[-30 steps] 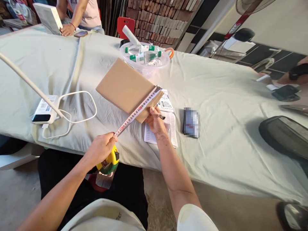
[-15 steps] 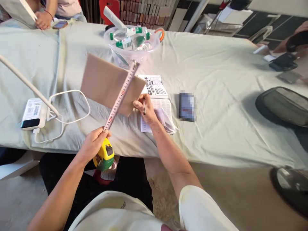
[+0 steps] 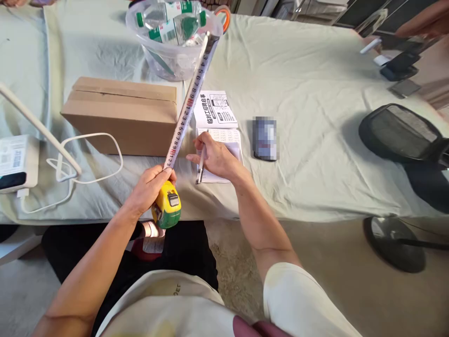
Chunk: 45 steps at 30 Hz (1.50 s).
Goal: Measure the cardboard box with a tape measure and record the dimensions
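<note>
The likeliest trouble is the long run of blade (image 3: 189, 103) on the tape measure (image 3: 169, 208): its tip seems unsupported, so if the left hand (image 3: 150, 189), fingers and thumb closed on the tape just above its case, slackened while no lock held, the blade could whip back or buckle. A sideways tilt might also knock the tub of bottles (image 3: 178, 65) towards the table's far edge; whether tip and rim touch, I cannot tell. As the case hangs over the table's near edge (image 3: 259, 216), a drop could send it to the floor. The right hand (image 3: 219, 157) is half curled round a slim pen (image 3: 200, 169), pressed only lightly, I'd judge, so a loose pinch could let it roll off that edge, and its wrist could crease the open notebook's (image 3: 217, 110) pages. The cardboard box (image 3: 135, 133) sits left of the notebook, set back from the near edge, its right end just behind the blade: plain brown, long and low, a seam running along its top, its sides looking flat and uncrushed
</note>
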Motion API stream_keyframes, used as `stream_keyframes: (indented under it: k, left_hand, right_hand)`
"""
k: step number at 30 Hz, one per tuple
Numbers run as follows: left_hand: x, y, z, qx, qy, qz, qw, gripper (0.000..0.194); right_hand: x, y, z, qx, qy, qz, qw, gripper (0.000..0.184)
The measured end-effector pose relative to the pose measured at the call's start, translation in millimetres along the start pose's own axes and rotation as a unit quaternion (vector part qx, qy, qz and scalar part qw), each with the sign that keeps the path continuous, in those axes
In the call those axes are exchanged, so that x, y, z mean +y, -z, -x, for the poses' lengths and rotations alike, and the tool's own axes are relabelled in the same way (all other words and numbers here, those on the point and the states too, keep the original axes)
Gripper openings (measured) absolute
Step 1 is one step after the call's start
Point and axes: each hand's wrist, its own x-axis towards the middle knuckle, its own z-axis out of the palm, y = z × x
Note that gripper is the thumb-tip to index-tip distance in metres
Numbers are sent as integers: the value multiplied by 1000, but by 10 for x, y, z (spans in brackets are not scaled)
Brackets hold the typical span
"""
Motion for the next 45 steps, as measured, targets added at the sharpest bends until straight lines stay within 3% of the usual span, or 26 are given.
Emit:
stream_keyframes:
  k: [4, 9, 12, 16, 19, 22, 24, 27, 31, 36, 40, 45]
  left_hand:
    - [64, -123, -204, -29, 2, 19, 999, 33]
    - [126, -287, -498, -42, 22, 81, 996, 25]
    - [165, -380, -626, -44, 29, 113, 992, 23]
    - [196, -479, -776, -56, 37, 146, 987, 23]
    - [194, -547, -924, -50, 36, 163, 985, 23]
    - [189, -609, -1092, -34, 35, 166, 985, 21]
    - [189, -638, -1189, -23, 33, 172, 984, 19]
    - [192, -645, -1264, -13, 34, 180, 983, 18]
    - [196, -584, -1206, -57, 55, 138, 987, 15]
    - [222, -517, -1073, -94, 70, 84, 990, 12]
    - [246, -529, -1060, -74, 94, 73, 990, 11]
    - [239, -562, -1084, -69, 98, 66, 991, 13]
  right_hand:
    - [-49, 156, 199, -59, -68, 169, 982, 22]
    - [166, 235, 97, 21, -2, 274, 962, 29]
    - [390, 313, -158, 69, 57, 256, 962, 34]
    - [719, 395, -610, 103, 109, 192, 970, 23]
    - [935, 387, -880, 109, 98, 113, 983, 15]
    - [1054, 356, -971, 90, 56, 39, 994, 17]
    - [1063, 358, -911, 106, 52, 0, 993, 29]
    - [987, 393, -659, 178, 78, -51, 980, 47]
    - [823, 365, -200, 217, 56, -110, 968, 60]
    - [726, 124, 96, 208, -14, -150, 966, 46]
    - [745, -6, 69, 259, -38, -120, 958, 35]
    - [765, -15, 31, 246, -58, -84, 964, 30]
